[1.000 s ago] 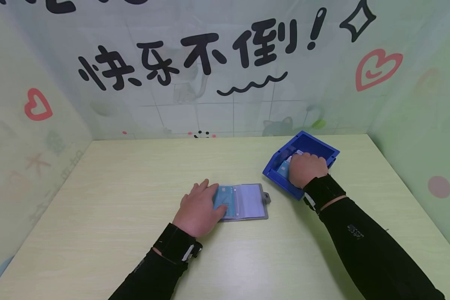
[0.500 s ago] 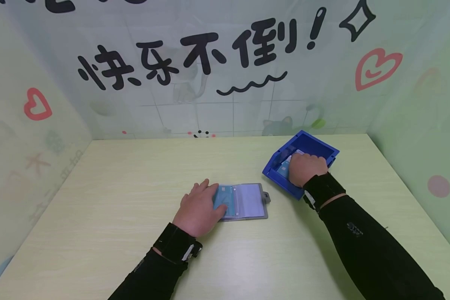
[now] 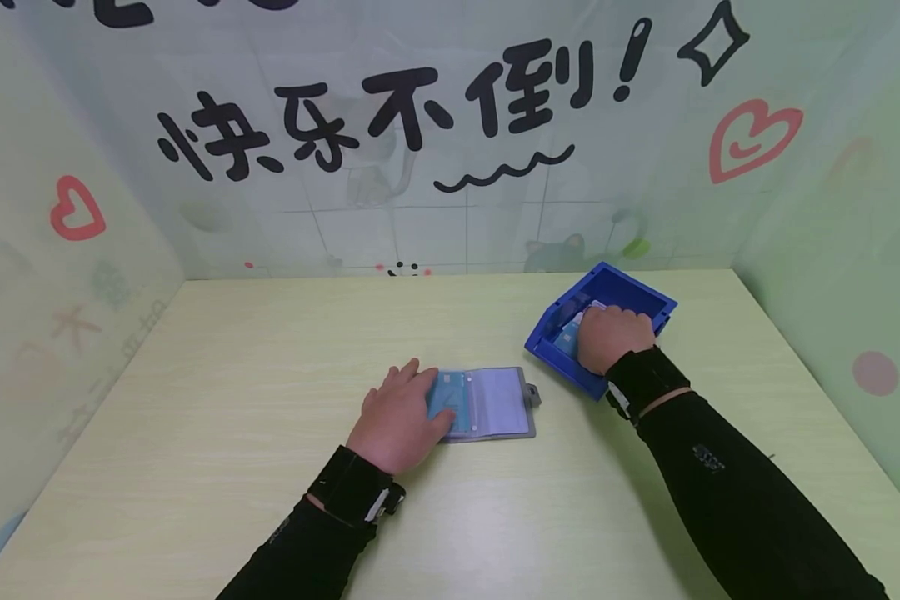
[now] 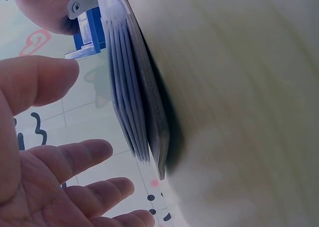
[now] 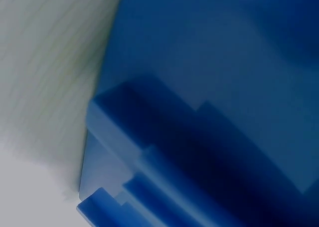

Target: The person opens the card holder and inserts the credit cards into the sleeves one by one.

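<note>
A grey card holder (image 3: 501, 403) lies spread on the table, its clear sleeves fanned in layers in the left wrist view (image 4: 127, 87). A light blue card (image 3: 451, 400) shows in its left sleeve. My left hand (image 3: 397, 417) is at the holder's left side, fingers extended and thumb over the card's lower edge. My right hand (image 3: 615, 337) reaches into a blue plastic bin (image 3: 630, 292), knuckles up. Its fingertips are hidden, so I cannot tell what they hold. Beside it in the bin lie blue and white cards (image 3: 568, 335).
The pale wooden table (image 3: 232, 417) is bounded at the back by a printed backdrop (image 3: 270, 233) and by side panels. The bin stands at the back right, turned at an angle, its wall filling much of the right wrist view (image 5: 199, 62). A snap strap (image 4: 82, 5) sticks out from the holder.
</note>
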The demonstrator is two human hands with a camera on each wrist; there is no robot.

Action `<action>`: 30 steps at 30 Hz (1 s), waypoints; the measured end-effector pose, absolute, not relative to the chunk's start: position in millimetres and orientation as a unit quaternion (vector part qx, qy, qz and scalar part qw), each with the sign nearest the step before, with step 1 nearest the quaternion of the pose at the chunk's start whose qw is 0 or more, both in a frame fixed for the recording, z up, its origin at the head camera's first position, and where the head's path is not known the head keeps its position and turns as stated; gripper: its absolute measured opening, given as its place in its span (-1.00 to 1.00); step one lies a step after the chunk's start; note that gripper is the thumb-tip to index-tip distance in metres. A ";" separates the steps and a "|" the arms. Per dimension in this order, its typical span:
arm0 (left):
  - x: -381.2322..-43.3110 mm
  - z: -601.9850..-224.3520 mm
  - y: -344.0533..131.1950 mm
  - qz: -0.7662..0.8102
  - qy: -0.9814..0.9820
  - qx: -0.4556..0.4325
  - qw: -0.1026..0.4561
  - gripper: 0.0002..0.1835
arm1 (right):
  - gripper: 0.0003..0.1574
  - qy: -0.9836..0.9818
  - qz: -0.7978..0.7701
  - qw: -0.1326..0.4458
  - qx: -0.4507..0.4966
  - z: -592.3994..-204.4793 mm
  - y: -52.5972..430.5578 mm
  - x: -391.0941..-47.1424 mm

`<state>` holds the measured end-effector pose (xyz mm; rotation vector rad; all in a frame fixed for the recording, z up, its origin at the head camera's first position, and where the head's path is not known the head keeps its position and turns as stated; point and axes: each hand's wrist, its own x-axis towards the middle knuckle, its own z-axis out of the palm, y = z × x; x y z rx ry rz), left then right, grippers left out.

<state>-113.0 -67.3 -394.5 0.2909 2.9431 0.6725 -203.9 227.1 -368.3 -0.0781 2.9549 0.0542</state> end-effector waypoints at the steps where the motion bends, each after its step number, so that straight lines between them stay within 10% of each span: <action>1: -113.2 -394.6 -67.3 0.221 0.969 0.096 0.054 -0.34 | -0.34 0.996 0.014 0.089 -0.025 -368.6 227.2 -204.0; 10: -112.5 -394.8 -66.8 0.225 0.968 0.094 0.059 -0.32 | -0.69 0.994 -0.076 0.071 -0.030 -366.3 235.3 -203.5; 30: -113.4 -394.1 -65.3 0.236 0.966 0.093 0.049 -0.30 | -0.68 0.950 -0.309 -0.048 0.001 -334.9 234.4 -162.1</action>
